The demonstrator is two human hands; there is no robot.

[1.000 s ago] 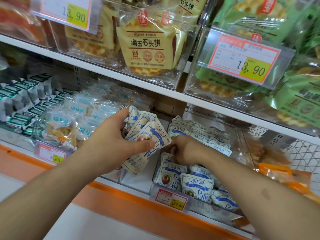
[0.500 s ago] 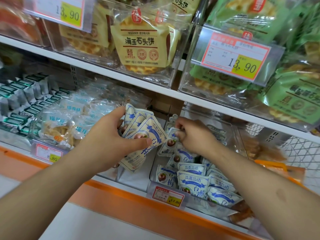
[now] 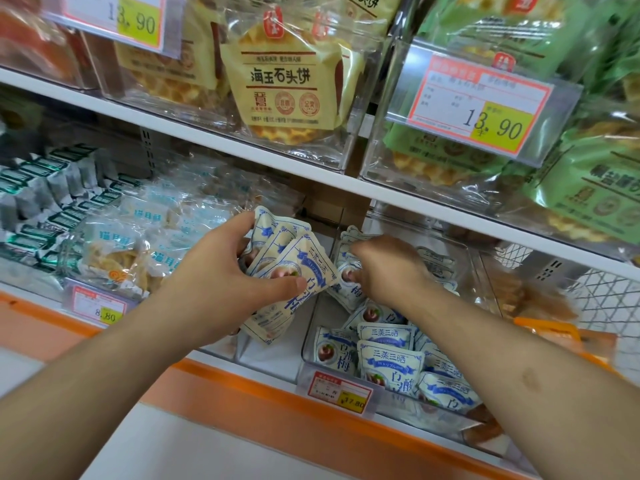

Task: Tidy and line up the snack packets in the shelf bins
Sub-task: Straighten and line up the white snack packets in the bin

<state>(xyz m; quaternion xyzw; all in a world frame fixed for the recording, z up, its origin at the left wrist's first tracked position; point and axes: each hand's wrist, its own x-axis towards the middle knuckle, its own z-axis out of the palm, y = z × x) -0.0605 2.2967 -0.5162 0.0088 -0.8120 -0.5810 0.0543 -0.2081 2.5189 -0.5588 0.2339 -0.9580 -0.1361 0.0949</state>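
Note:
My left hand point(image 3: 221, 289) grips a fanned stack of small white-and-blue plum snack packets point(image 3: 294, 268), held in front of the lower shelf. Just to its right, my right hand point(image 3: 384, 268) pinches a few more of the same packets point(image 3: 346, 289) and lifts them above a clear plastic bin point(image 3: 310, 344). More of these packets point(image 3: 388, 362) lie jumbled in the front of that bin, some face up, and others stand at its back point(image 3: 436, 261).
A red and yellow price tag point(image 3: 341, 394) hangs on the bin's front. Left of it sit a bin of pale blue pastry packets point(image 3: 114, 244) and green-and-white packets point(image 3: 31, 188). Orange packets point(image 3: 561, 337) lie at right. Waffle packs point(image 3: 284, 84) fill the upper shelf.
My right hand rose from the front of the bin with a few packets and came up beside my left hand. The left hand kept its stack almost still.

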